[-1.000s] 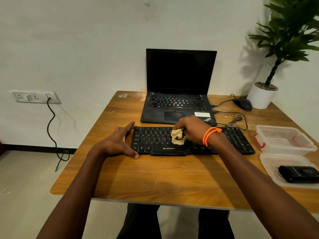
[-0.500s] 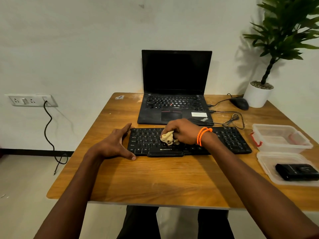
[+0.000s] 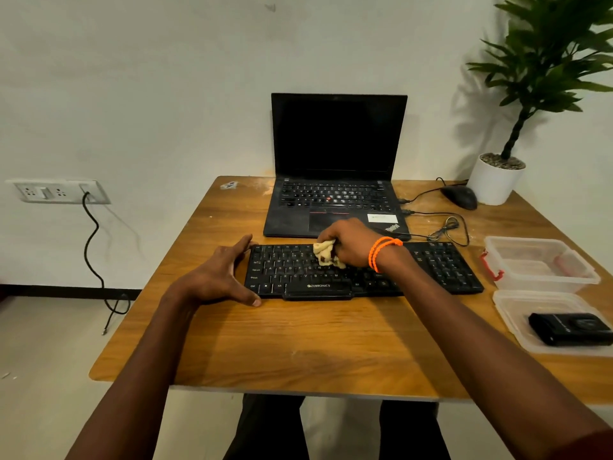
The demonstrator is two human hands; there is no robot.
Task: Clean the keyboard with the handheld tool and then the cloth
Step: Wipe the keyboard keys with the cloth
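Wiping flat black plastic keyboard (image 3: 438, 270) on wooden worktop (image 3: 318, 336).
Right hand (image 3: 351, 244) clenched around crumpled beige cloth (image 3: 326, 254) mid-keyboard; left hand (image 3: 220, 277), fingers spread, bracing keyboard's left edge.

Both forearms are bare, reaching in from the bottom corners of the frame; the right wrist wears doubled orange bead bracelets (image 3: 381, 254), right of centre; a sliver of dark red sleeve (image 3: 593, 443) shows at the lower right corner; dark trousers (image 3: 265, 426) cover both legs at bottom centre.

Left hand (image 3: 221, 275) lies flat, fingers straight and thumb spread; right hand (image 3: 352, 242) — fingers curled — clutches a wad.
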